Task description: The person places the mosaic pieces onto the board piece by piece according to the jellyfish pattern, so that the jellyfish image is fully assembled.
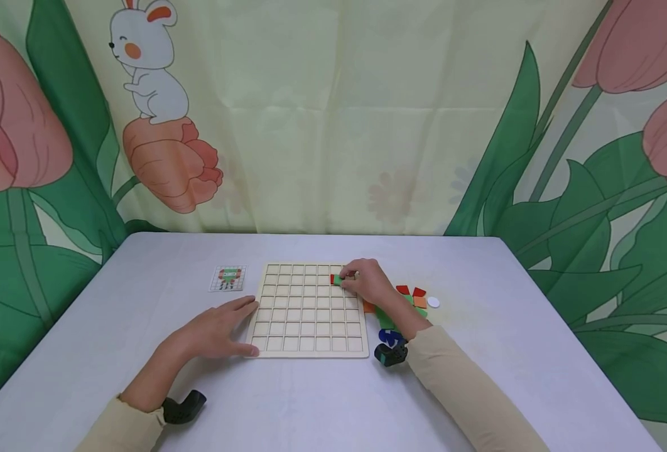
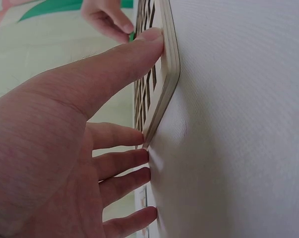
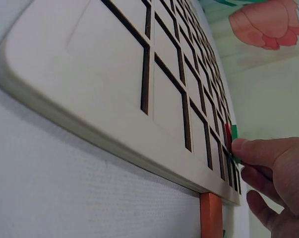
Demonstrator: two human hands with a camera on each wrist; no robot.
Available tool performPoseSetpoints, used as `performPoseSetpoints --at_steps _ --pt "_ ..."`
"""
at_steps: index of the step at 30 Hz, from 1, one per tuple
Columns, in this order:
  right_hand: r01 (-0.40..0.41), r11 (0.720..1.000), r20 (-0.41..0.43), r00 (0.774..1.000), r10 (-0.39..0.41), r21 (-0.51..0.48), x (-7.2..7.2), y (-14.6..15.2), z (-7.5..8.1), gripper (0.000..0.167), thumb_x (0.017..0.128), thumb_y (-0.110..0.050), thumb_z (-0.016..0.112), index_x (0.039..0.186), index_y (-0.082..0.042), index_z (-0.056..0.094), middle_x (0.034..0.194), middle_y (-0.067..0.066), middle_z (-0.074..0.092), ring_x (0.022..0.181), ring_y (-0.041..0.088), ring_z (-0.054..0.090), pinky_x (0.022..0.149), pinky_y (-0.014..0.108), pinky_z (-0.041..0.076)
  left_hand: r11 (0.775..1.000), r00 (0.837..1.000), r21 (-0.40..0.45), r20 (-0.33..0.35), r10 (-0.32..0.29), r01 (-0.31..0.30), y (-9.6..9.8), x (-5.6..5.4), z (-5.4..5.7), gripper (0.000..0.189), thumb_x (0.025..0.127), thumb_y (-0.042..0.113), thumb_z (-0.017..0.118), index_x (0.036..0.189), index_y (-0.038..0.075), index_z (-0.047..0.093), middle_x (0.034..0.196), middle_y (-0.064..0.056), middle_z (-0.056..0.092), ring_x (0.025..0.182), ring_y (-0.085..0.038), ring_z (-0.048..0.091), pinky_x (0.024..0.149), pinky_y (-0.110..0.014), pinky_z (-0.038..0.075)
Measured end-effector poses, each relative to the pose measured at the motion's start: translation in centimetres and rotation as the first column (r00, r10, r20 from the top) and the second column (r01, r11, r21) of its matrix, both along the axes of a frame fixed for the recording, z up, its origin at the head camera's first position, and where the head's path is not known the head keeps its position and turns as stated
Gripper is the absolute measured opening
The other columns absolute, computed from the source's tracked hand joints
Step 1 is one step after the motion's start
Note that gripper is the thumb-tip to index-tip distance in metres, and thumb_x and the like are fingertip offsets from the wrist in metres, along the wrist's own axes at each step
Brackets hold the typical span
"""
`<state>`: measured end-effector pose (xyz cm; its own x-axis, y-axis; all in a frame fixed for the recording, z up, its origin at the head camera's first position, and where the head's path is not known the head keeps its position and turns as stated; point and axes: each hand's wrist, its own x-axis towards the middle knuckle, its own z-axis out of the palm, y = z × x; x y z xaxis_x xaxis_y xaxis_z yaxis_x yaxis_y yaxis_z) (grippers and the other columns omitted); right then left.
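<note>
A pale wooden grid board (image 1: 311, 356) lies on the table. At its upper right, my right hand (image 1: 368, 282) pinches a small green tile (image 1: 338, 280) between thumb and fingers. Directly left of that piece is a red tile (image 1: 332, 279); the right wrist view shows the green tile (image 3: 234, 132) beside the red one (image 3: 228, 133). My left hand (image 1: 213, 329) rests along the board's left edge with fingers spread. In the left wrist view its thumb (image 2: 134, 52) lies on the board's corner, while the other fingers reach the side edge and tabletop.
Right of the board are loose pieces: red tiles (image 1: 419, 292), an orange tile (image 1: 420, 302), green ones (image 1: 385, 321), blue ones (image 1: 389, 337) and a white disc (image 1: 433, 302). My right forearm partly covers them. A gridded picture card (image 1: 228, 278) lies at the back left.
</note>
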<state>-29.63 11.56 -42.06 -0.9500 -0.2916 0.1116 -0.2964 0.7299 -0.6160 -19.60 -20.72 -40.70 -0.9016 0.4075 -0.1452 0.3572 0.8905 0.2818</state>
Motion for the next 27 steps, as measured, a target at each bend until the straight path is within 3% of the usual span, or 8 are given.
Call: performPoseSetpoints --at_steps 9,20,27 --pt "-0.096 0.994 -0.028 0.995 0.095 -0.045 -0.2 -0.1 0.4 0.016 0.088 -0.006 0.069 0.102 -0.008 0.076 0.109 0.006 0.072 0.099 0.02 0.064 0.089 0.037 0.055 1.0 1.0 0.001 -0.003 -0.013 0.013 -0.1 -0.2 0.2 0.095 0.075 0.056 0.075 0.148 0.008 0.038 0.156 -0.013 0.033 0.142 -0.036 0.035 0.107 -0.062 0.034" --pt "-0.076 0.996 -0.047 0.996 0.073 -0.055 -1.0 -1.6 0.0 0.014 0.086 -0.009 0.072 0.099 -0.009 0.076 0.1 0.004 0.073 0.093 0.017 0.063 0.085 0.034 0.054 1.0 1.0 -0.007 -0.006 -0.023 0.023 -0.3 -0.4 0.5 0.094 0.076 0.057 0.074 0.148 0.007 0.039 0.156 -0.014 0.033 0.141 -0.037 0.035 0.106 -0.06 0.036" --pt "-0.107 0.993 -0.073 0.992 0.103 -0.042 -0.9 -2.7 -0.3 0.011 0.087 -0.009 0.071 0.096 -0.008 0.076 0.101 0.006 0.073 0.097 0.02 0.065 0.086 0.036 0.053 1.0 1.0 0.007 0.011 -0.008 0.007 -0.2 -0.1 0.1 0.096 0.075 0.058 0.074 0.148 0.007 0.038 0.156 -0.014 0.032 0.142 -0.037 0.034 0.106 -0.061 0.035"
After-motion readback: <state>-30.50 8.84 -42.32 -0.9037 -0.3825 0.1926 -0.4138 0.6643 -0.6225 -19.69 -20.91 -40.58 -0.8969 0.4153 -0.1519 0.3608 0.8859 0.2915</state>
